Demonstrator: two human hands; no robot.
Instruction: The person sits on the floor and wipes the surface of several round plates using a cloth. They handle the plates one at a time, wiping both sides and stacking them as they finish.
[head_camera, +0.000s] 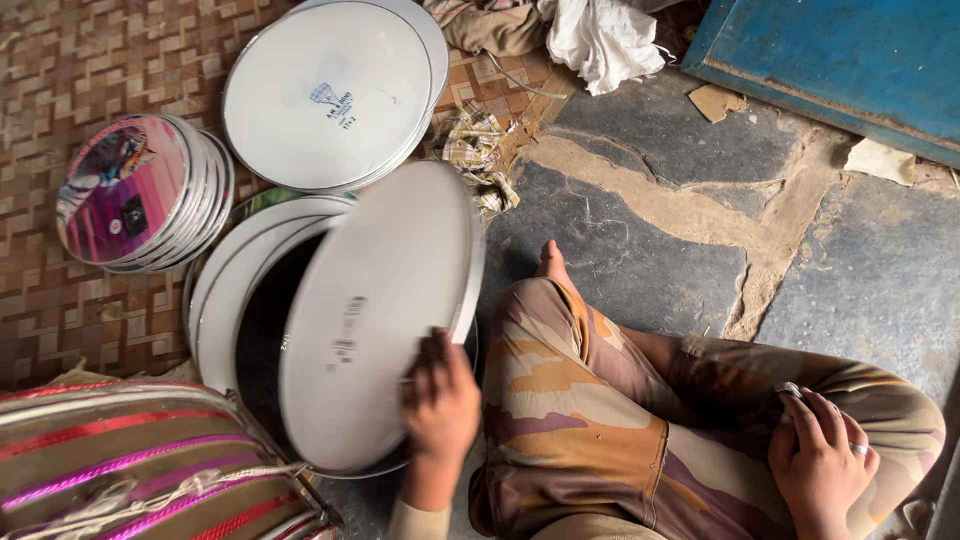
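Observation:
My left hand (440, 400) grips the lower right rim of a round white drumhead (375, 310) and holds it tilted up off a stack of similar white drumheads (235, 275) leaning on the floor. My right hand (822, 455), with a ring on one finger, rests on my right knee over camouflage trousers (600, 430) and holds nothing. I sit cross-legged, and one bare foot (552, 262) shows past my left knee.
A second pile of large white drumheads (330, 95) lies at the top. Small colourful discs (135, 190) are stacked at left. A drum with pink and red bands (140, 465) fills the bottom left. Cloth rags (600, 35) and a blue board (850, 60) lie beyond.

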